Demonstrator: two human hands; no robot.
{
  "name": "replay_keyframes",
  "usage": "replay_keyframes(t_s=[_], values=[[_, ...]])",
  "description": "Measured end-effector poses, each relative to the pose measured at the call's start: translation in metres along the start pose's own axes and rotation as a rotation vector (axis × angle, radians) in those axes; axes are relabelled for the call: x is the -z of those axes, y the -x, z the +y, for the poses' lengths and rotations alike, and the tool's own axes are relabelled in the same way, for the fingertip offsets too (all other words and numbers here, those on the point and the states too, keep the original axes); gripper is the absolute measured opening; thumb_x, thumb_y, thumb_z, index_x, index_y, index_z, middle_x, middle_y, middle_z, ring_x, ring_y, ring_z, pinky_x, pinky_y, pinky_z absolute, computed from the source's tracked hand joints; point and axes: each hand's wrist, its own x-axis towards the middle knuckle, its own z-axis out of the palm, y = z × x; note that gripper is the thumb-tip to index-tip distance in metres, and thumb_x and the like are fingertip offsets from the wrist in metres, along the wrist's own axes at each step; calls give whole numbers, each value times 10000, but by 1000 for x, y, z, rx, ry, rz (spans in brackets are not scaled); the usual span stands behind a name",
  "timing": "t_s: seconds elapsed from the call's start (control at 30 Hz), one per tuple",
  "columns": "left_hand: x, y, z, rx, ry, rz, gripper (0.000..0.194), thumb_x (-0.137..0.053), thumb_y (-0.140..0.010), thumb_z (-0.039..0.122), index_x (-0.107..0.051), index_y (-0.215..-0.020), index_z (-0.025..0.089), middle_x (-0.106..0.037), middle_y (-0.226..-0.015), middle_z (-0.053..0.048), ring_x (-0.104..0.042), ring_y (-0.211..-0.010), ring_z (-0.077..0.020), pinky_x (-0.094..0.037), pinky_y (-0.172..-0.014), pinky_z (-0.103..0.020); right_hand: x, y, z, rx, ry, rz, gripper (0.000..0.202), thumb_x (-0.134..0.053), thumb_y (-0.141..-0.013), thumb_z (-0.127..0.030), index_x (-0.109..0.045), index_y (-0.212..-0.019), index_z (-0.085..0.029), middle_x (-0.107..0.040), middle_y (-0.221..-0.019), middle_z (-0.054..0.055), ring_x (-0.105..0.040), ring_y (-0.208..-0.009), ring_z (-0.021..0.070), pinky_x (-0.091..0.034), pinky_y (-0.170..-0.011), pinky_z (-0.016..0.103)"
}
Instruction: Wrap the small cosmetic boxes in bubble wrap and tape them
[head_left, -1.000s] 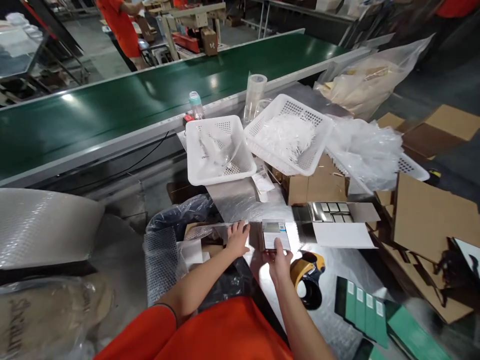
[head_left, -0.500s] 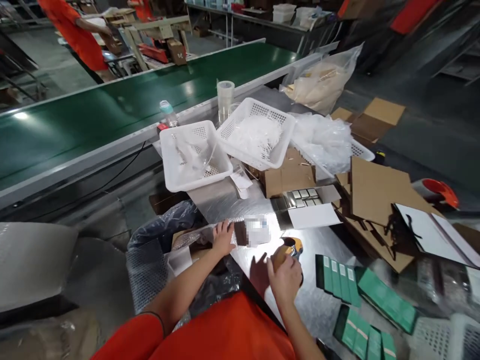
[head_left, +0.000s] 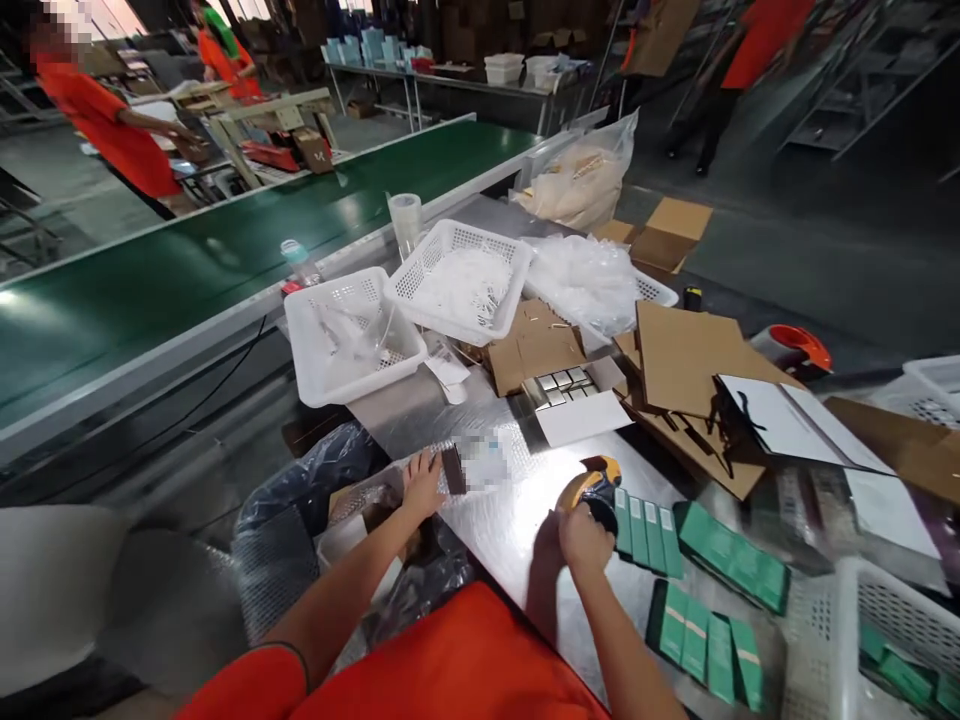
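My left hand [head_left: 422, 487] lies with fingers stretched over the near end of a package in clear bubble wrap. A dark strip [head_left: 453, 470] and a blurred white label [head_left: 484, 462] show just beyond its fingertips. My right hand [head_left: 586, 540] is closed round a yellow-and-black handheld scanner [head_left: 592, 480], held above the metal table [head_left: 517, 535]. Its fingers are partly hidden from this side. Several green packs [head_left: 649, 535] lie in rows right of the scanner.
White baskets [head_left: 300, 360] with plastic bags stand at the back, before a green conveyor [head_left: 247, 235]. An opened white box [head_left: 585, 420] holds small silvery blocks. Flattened cardboard [head_left: 682, 360] is piled at the right. Bubble wrap [head_left: 274, 560] hangs by the table's left edge. People in orange work beyond.
My right hand has closed round the scanner and tilted it, over toward the green packs. My left hand stays on the package. The whole view has shifted, with the scene moving left.
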Motion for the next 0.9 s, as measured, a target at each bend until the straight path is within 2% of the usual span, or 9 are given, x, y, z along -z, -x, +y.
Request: replay_keyframes(t_s=[0.07,0.13,0.23,0.33,0.4,0.47,0.6,0.73,0.9], values=[[1,1,1,13,43,-5,888,-714,-736,198,-340,-1540,165,-261,-1634,-175,-261,-1489,-365,-261,-1196,-488,5,-3,-1,-25,-10,86,415,-450,-970,-353,-586,-1165,-13,-655,-1105,261,-647,-1056,358,-468,-856,437],[4,2,3,37,126,26,844,-654,-725,124,-365,-1517,158,-294,-1619,-173,-285,-1486,-345,-267,-1202,-465,6,-2,-7,-2,-55,209,461,-434,-966,-373,-558,-1216,-6,-610,-1171,286,-618,-1087,369,-468,-850,442],[11,1,12,5,298,174,778,-524,-740,60,-373,-1496,170,-360,-1584,-150,-321,-1484,-266,-256,-1220,-411,3,-7,-21,169,-171,311,414,-434,-954,-304,-575,-1215,-16,-624,-1145,262,-610,-1088,347,-473,-884,422],[22,-4,29,-119,402,249,764,-541,-802,195,-302,-1527,173,-305,-1610,-156,-266,-1511,-256,-226,-1235,-436,1,-28,-38,292,-215,217,368,-394,-951,-188,-593,-1222,-37,-639,-1180,221,-601,-1146,293,-449,-969,364],[31,-8,42,-181,381,189,952,-684,-738,361,-243,-1555,153,-234,-1636,-186,-193,-1530,-323,-190,-1237,-495,3,-46,-48,283,-200,129,348,-410,-952,-178,-613,-1210,-63,-650,-1184,196,-612,-1144,268,-453,-963,332],[39,-11,53,-205,337,83,1172,-800,-608,418,-198,-1574,140,-220,-1637,-210,-185,-1522,-377,-185,-1229,-522,5,-61,-56,256,-179,74,319,-453,-950,-207,-641,-1173,-80,-661,-1157,186,-630,-1112,264,-469,-930,323],[51,-13,60,-234,284,-42,1314,-866,-515,391,-154,-1594,157,-305,-1593,-216,-312,-1456,-408,-253,-1199,-520,5,-80,-65,230,-136,14,366,-455,-971,-309,-684,-1105,-57,-658,-1094,224,-647,-1063,316,-497,-862,377],[52,-11,57,-222,315,-32,1225,-864,-524,321,-246,-1565,133,-379,-1522,-203,-366,-1409,-383,-336,-1168,-458,1,-94,-65,188,-106,-58,464,-392,-992,-345,-714,-1041,-14,-662,-1022,267,-670,-1006,364,-512,-803,428],[49,-7,53,-206,375,2,1152,-847,-526,247,-290,-1531,157,-389,-1496,-173,-373,-1393,-357,-343,-1171,-424,-2,-105,-60,184,-119,-88,408,-414,-972,-303,-704,-1129,-62,-685,-1008,247,-689,-967,350,-516,-781,432]])
